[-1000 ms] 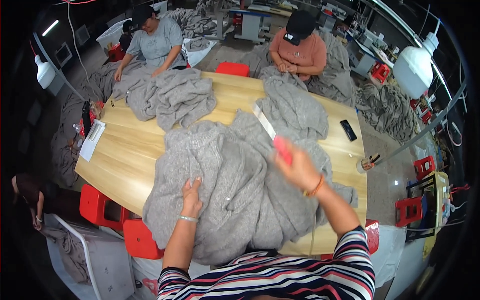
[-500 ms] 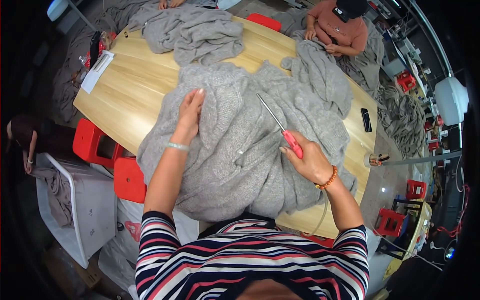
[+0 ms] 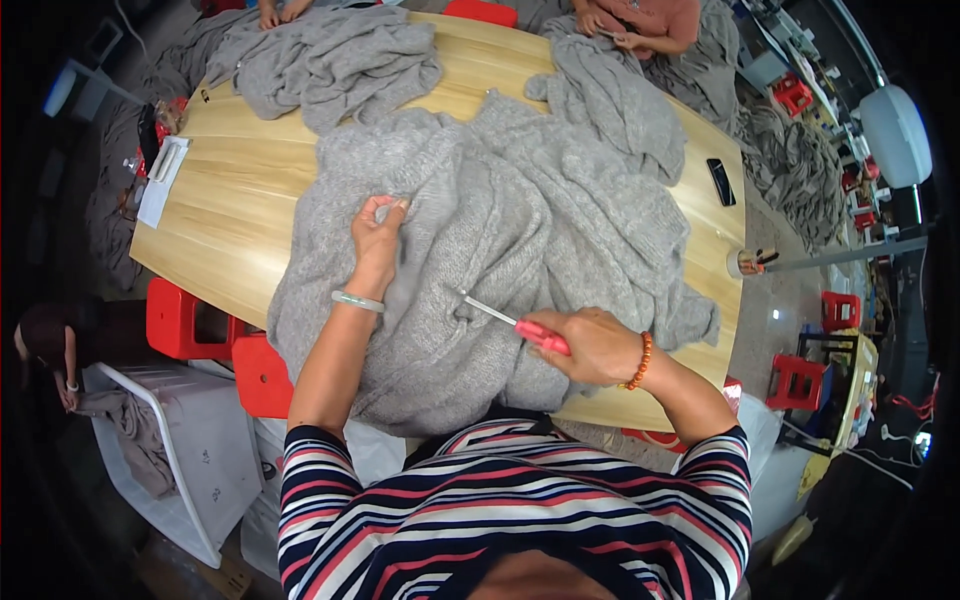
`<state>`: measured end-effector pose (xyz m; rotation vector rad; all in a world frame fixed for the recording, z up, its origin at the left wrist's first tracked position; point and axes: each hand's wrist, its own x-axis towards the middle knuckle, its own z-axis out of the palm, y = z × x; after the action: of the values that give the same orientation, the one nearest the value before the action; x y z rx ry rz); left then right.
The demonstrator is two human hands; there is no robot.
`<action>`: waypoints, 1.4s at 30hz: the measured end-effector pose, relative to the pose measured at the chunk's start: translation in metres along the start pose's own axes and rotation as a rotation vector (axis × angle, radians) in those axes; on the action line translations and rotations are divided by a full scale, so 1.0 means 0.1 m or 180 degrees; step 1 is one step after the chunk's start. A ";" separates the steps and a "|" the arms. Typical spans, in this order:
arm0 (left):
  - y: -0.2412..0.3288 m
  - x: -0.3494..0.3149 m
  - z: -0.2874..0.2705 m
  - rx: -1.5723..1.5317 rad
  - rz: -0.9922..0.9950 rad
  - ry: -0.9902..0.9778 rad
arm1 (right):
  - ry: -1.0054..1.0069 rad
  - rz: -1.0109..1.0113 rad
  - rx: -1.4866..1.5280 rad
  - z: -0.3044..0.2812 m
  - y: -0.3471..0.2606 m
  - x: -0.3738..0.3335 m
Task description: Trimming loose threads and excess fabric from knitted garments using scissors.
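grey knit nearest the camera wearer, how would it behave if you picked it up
The grey knit looks floppy: its deep, loose folds suggest it would sag around a lifting hand. Its rumpled bulk across the table hints at some weight overall. The fuzzy, textured surface would probably grip rather than slip.

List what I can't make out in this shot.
All head view:
- Red-handled tool: tip too small to tell whether it pierces the gray cloth; right hand hides part of its handle.
- Left hand: too small to tell whether fingertips pinch anything.
- Table: partly covered by cloth.
- Orange-shirted co-worker: head cut off by upper edge.
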<state>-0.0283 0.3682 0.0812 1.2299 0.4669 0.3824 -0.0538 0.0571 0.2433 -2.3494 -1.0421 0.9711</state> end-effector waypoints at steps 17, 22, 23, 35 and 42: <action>1.52 0.57 -0.39 0.1561 0.2764 0.1365 | 0.1680 0.0968 0.0734 0.22 0.74 -0.52; 0.54 -1.32 0.85 0.3070 0.2000 -0.1610 | 0.1670 0.0994 0.0717 0.30 0.84 -0.58; 0.34 -1.42 0.99 0.3346 0.1943 -0.1552 | 0.1664 0.0995 0.0735 0.29 0.85 -0.58; 0.86 -1.09 0.29 0.1558 0.1412 -0.0117 | 0.1709 0.0850 0.0817 0.43 1.05 -0.60; -0.04 -1.71 0.89 0.4447 0.2222 -0.1460 | 0.1535 0.0657 0.0648 0.27 0.97 -0.43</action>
<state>-0.1254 0.2073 0.1236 2.7801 -0.2203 0.3183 -0.0467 -0.0364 0.1871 -2.3757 -0.4994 0.5000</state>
